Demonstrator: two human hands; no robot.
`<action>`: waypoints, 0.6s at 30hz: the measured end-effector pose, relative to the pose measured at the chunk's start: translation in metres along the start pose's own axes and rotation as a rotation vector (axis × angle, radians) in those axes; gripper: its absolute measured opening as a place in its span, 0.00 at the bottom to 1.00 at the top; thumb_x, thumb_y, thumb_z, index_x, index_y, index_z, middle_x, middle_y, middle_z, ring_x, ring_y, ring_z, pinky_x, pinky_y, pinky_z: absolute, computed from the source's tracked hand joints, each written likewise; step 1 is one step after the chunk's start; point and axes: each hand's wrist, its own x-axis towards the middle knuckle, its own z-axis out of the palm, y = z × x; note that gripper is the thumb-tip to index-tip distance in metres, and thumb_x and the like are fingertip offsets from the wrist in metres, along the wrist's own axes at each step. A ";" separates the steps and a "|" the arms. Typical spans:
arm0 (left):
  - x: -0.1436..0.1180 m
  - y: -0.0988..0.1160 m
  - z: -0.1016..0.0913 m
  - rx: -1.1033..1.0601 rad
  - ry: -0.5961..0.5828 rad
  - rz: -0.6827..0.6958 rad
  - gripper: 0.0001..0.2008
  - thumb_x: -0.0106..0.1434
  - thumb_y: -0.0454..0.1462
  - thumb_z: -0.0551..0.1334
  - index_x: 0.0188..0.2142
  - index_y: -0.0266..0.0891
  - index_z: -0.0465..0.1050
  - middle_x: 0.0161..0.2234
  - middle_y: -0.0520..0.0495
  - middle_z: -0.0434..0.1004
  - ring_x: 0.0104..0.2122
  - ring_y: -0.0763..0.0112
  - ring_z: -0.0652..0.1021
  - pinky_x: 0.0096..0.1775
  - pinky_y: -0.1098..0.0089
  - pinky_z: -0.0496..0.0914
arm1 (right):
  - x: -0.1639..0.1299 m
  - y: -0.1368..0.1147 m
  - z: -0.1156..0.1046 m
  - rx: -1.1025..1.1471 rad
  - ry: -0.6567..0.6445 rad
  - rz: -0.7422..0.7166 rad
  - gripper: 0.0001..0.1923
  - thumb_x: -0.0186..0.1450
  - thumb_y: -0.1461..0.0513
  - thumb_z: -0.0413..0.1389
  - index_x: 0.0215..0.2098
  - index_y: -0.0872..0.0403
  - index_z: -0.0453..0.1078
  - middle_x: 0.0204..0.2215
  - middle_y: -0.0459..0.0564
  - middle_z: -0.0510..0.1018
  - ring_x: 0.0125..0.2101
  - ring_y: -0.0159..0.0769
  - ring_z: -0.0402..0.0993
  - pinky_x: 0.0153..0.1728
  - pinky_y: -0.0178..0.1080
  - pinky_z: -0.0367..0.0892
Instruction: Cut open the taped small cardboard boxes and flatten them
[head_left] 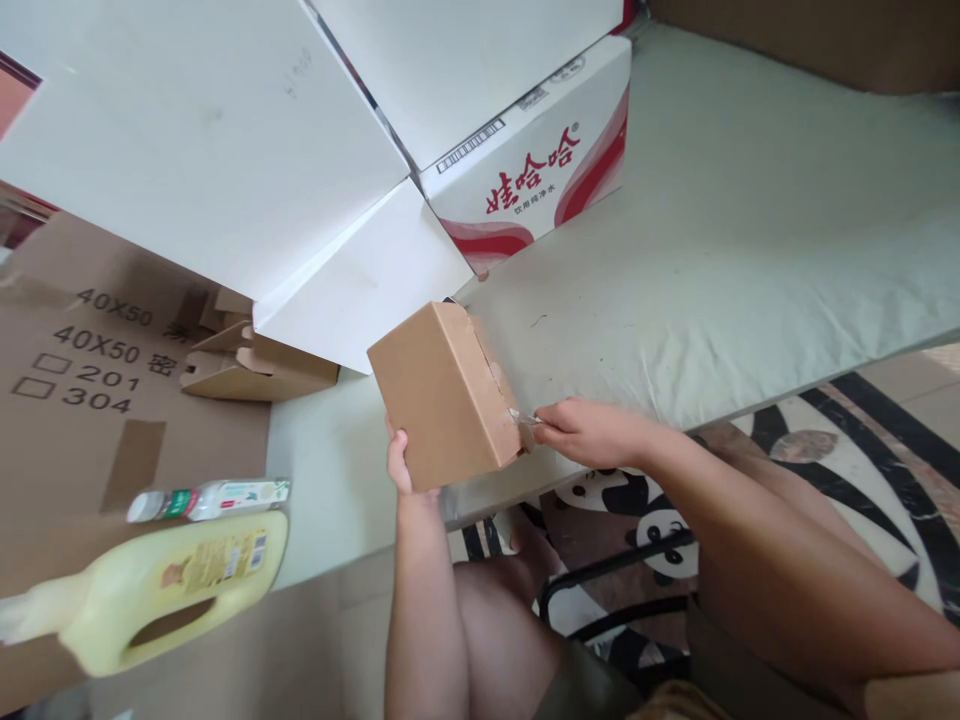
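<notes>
A small brown cardboard box (pixel 427 395) is held tilted above the near part of the cloth-covered table. My left hand (pixel 398 460) is closed around its lower left side, with some fingers hidden behind the cardboard. At the right side, by the flap edge, my right hand (pixel 574 428) is pinched on a thin, shiny, whitish strip (pixel 523 417) that touches the box. Whether this strip is tape or something else, I cannot tell. A cut-out notch shows along the box's right flap.
White cartons (pixel 187 130) and a red-and-white water carton (pixel 536 165) stand behind the box. To the left are an open brown box (pixel 262 375), a water bottle (pixel 217 497) and a yellow pump bottle (pixel 180 590). A pale cloth (pixel 750 210) covers the table.
</notes>
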 end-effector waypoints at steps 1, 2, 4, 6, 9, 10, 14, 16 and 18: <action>0.000 0.000 0.000 0.003 0.001 0.000 0.22 0.51 0.48 0.71 0.45 0.46 0.78 0.49 0.48 0.81 0.52 0.56 0.78 0.49 0.61 0.72 | 0.000 0.000 0.000 0.000 -0.001 -0.007 0.16 0.72 0.59 0.43 0.28 0.53 0.62 0.28 0.50 0.74 0.26 0.32 0.62 0.28 0.36 0.53; 0.000 0.001 0.001 0.010 0.000 -0.002 0.22 0.51 0.48 0.71 0.45 0.46 0.78 0.49 0.48 0.81 0.52 0.55 0.78 0.49 0.61 0.72 | 0.000 0.001 0.000 -0.002 -0.003 -0.014 0.16 0.72 0.58 0.43 0.28 0.53 0.63 0.29 0.51 0.75 0.26 0.32 0.62 0.28 0.36 0.53; -0.001 0.001 0.002 0.028 -0.003 -0.011 0.23 0.51 0.49 0.70 0.46 0.46 0.78 0.49 0.47 0.81 0.53 0.55 0.78 0.49 0.60 0.72 | 0.000 0.001 0.001 -0.011 -0.015 -0.022 0.16 0.72 0.58 0.42 0.29 0.53 0.64 0.30 0.51 0.76 0.27 0.33 0.64 0.29 0.36 0.54; -0.001 0.002 0.003 0.041 0.003 -0.017 0.24 0.50 0.50 0.70 0.46 0.45 0.77 0.50 0.47 0.81 0.52 0.55 0.78 0.48 0.61 0.72 | 0.001 0.002 0.002 -0.018 -0.019 -0.026 0.17 0.73 0.58 0.42 0.30 0.54 0.66 0.31 0.52 0.77 0.28 0.34 0.65 0.29 0.36 0.54; -0.001 0.002 0.004 0.043 0.014 -0.004 0.25 0.50 0.49 0.71 0.47 0.45 0.78 0.52 0.46 0.81 0.52 0.55 0.78 0.48 0.61 0.72 | 0.003 0.002 0.003 -0.003 -0.010 -0.030 0.17 0.73 0.58 0.42 0.32 0.54 0.67 0.34 0.54 0.79 0.31 0.35 0.68 0.30 0.36 0.55; -0.001 0.002 0.004 0.042 0.015 -0.002 0.25 0.50 0.49 0.71 0.47 0.45 0.78 0.51 0.46 0.81 0.52 0.55 0.78 0.48 0.61 0.72 | 0.003 0.002 0.004 0.002 -0.007 -0.029 0.17 0.73 0.58 0.42 0.32 0.54 0.68 0.34 0.54 0.79 0.31 0.35 0.68 0.30 0.36 0.54; 0.000 0.002 0.003 0.028 0.019 -0.016 0.24 0.50 0.49 0.71 0.46 0.45 0.78 0.49 0.48 0.82 0.49 0.56 0.79 0.47 0.62 0.72 | 0.002 0.001 0.003 -0.001 -0.014 -0.013 0.17 0.72 0.59 0.42 0.32 0.54 0.68 0.31 0.53 0.78 0.28 0.34 0.66 0.30 0.36 0.53; 0.000 0.001 0.001 0.024 0.008 -0.012 0.22 0.52 0.49 0.70 0.46 0.45 0.78 0.47 0.48 0.82 0.49 0.56 0.79 0.47 0.62 0.71 | 0.001 0.000 0.002 -0.003 -0.009 -0.013 0.17 0.73 0.59 0.43 0.32 0.54 0.68 0.30 0.53 0.78 0.29 0.34 0.67 0.30 0.36 0.54; 0.001 0.001 0.000 0.023 -0.014 -0.007 0.22 0.53 0.48 0.69 0.46 0.45 0.78 0.45 0.47 0.82 0.49 0.56 0.79 0.48 0.62 0.71 | 0.001 0.000 0.002 0.002 0.003 -0.021 0.17 0.73 0.59 0.43 0.32 0.54 0.69 0.31 0.53 0.78 0.30 0.35 0.68 0.31 0.37 0.54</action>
